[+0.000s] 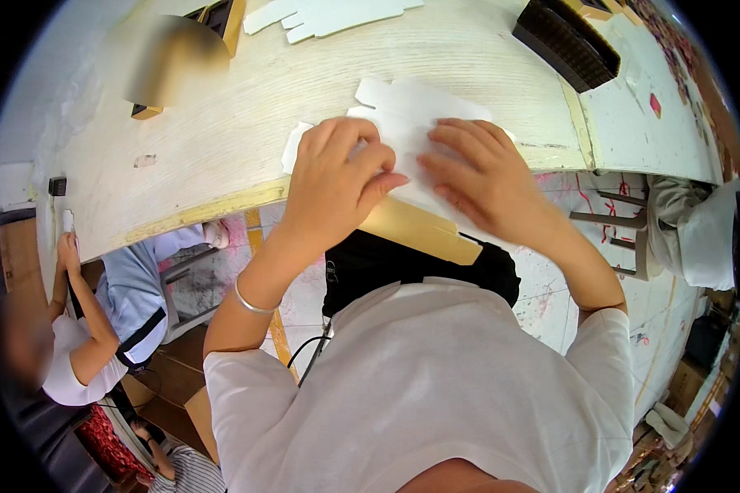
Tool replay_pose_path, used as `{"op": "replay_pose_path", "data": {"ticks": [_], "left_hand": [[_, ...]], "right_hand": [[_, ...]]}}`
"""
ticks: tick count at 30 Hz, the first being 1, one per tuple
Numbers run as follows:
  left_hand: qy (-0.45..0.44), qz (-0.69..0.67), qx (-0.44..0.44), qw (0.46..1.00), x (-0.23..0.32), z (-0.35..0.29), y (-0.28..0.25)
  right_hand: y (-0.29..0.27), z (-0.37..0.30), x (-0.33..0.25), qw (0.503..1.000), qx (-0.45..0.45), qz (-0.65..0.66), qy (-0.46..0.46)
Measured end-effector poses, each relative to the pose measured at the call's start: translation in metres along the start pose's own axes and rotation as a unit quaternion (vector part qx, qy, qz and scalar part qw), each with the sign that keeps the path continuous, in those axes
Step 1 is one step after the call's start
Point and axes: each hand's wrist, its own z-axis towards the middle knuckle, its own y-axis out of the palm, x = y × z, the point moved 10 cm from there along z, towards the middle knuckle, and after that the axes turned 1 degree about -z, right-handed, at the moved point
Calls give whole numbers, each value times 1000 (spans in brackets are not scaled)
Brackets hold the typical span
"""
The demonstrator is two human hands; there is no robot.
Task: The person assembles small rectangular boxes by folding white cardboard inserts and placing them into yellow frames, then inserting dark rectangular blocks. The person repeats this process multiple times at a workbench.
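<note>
A flat cardboard box blank (415, 103), white on its upper face, lies at the table's near edge in front of me. Its near flap (423, 230) shows a gold face and sticks out past the edge over my lap. My left hand (341, 177) is closed at the blank's left part, fingers curled and thumb pointing right along the fold. On the right part rests my right hand (485, 177), fingers stretched out and apart, slightly blurred. What lies under both palms is hidden.
More white blanks (329, 16) lie at the far side of the table (222, 164). A dark open box (567, 45) stands far right, and gold-and-dark boxes (222, 25) far left. Another person (82, 345) sits at left. A stool (625, 222) is at right.
</note>
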Motion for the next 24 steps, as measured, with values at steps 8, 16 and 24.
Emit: {"op": "replay_pose_path", "data": {"ticks": [8,16,24], "left_hand": [[-67,-18,-21,997,-14,9,8],[17,17,3,1000,14,12,-10],[-26,-20,-23,999,-2,16,2]], "right_hand": [[2,-13,-61,986,-41,-119,-109],[-11,3,-7,988,29,-136,-67],[-13,10,20,994,5,75,74]]}}
